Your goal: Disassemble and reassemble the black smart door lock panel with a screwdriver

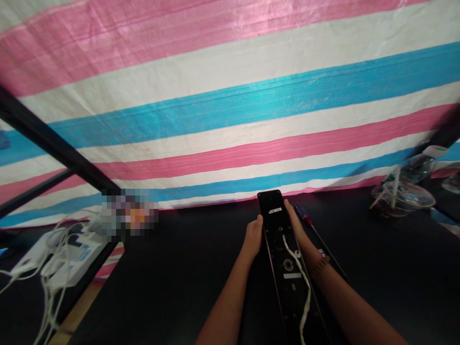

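A long black panel [275,223], with a pale cable [300,266] running down its face, extends toward me past the bottom edge of the picture. Small white labels and round holes show on it. My left hand [253,235] is closed on its left edge near the far end, thumb upward. On the opposite edge, my right hand [293,221] grips the panel, its fingers partly hidden behind it. A screwdriver [304,213] with a blue and red handle lies on the table just right of my right hand, its shaft pointing toward me.
The black table [190,268] meets a striped tarp [230,110] at the back. Clear plastic containers [402,194] stand at the right. White cables and power strips [72,258] lie at the left, near a dark metal post [53,139] and a pixelated patch.
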The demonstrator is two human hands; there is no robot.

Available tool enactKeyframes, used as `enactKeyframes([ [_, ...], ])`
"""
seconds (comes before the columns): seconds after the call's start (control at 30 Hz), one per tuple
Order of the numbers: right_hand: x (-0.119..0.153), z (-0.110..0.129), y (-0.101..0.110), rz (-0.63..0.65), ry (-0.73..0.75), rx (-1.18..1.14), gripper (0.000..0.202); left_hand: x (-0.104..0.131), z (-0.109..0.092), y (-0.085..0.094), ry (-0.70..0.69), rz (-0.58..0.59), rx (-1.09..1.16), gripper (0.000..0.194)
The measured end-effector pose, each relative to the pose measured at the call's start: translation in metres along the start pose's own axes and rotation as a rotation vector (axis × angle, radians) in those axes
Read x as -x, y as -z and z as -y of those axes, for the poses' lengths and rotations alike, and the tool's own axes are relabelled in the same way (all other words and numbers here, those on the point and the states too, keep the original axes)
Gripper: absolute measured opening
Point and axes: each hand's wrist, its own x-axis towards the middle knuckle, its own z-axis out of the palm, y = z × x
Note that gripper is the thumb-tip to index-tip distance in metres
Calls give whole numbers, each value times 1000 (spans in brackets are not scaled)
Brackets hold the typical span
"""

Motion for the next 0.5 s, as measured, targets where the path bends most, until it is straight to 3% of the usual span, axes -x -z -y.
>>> enactKeyframes([
  [0.5,0,-3,1,-13,7,5,50,-1,2,1,-1,-4,-25,72],
])
